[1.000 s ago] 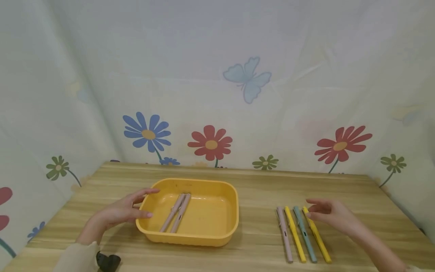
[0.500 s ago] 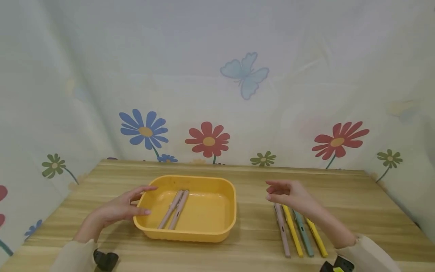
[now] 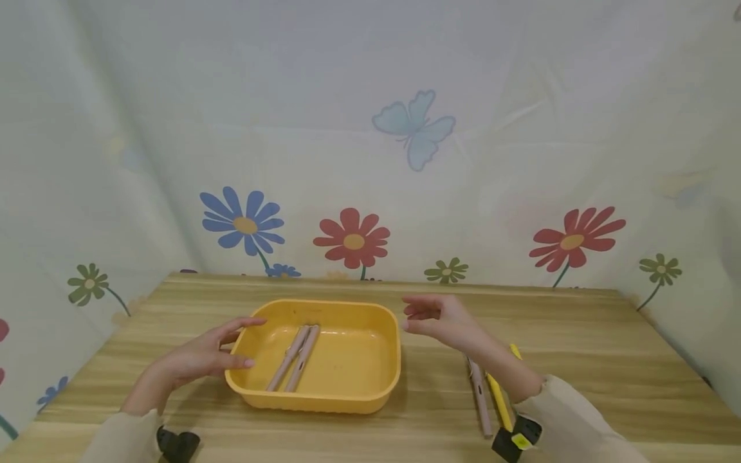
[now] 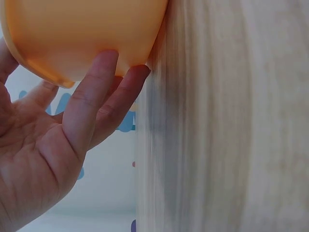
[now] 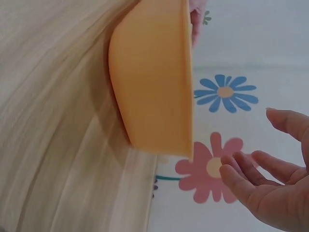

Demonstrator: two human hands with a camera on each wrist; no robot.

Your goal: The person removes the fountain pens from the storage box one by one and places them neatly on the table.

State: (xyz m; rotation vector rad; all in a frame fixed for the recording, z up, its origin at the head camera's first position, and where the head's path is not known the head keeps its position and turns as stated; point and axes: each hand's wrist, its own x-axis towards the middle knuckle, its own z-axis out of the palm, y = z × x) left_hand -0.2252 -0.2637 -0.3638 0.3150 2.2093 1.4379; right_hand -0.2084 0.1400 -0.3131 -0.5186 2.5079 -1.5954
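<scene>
1. Yellow basin (image 3: 370, 405): stands upright on the table (image 3: 440, 424); taken as the landmark for all positions below.
2. Left hand (image 3: 202, 355): at the basin's left end, gripping it. The thumb reaches over the rim; the lower fingers (image 4: 89, 96) press the outer wall.
3. Right hand (image 3: 442, 319): just beside the basin's right rim, higher than it and apart from it. Its fingers are loosely bent, thumb parted from them, holding nothing.
4. Two pink pens (image 3: 303, 358): inside the basin, side by side in its left half, slanted.
5. Third pink pen (image 3: 479, 395): on the table, to the basin's right.
6. Yellow pen (image 3: 499, 399): just right of that pen, partly covered by the right arm.
7. Another yellow tip (image 3: 515, 351): farther right of the basin, remainder hidden.
8. Flowered cloth (image 3: 324, 161): hangs behind the basin.
</scene>
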